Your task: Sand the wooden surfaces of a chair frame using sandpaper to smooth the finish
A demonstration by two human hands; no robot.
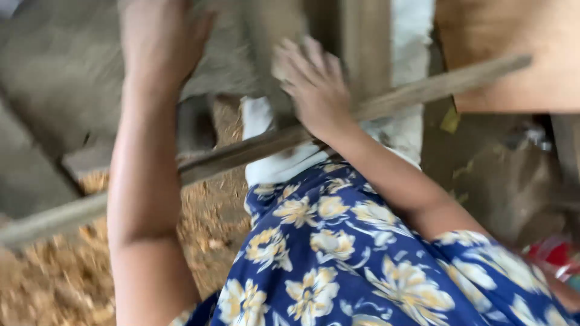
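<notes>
My left hand (158, 39) reaches up to the top of the view and rests against a grey, blurred surface (66, 66); its fingers run out of the frame. My right hand (313, 81) presses flat, fingers together, on a grey upright board or post (275, 30) next to a wooden plank (365, 42). A long wooden stick (435, 87) slants across the view under my right wrist. The whole picture is blurred by motion. My blue dress with yellow flowers (338, 247) fills the lower middle.
Sawdust and wood shavings (54, 278) cover the ground at lower left. A white sack-like thing (269, 163) lies behind the stick. A brown plywood sheet (513, 42) stands at upper right, and something red (553, 250) lies at the right edge.
</notes>
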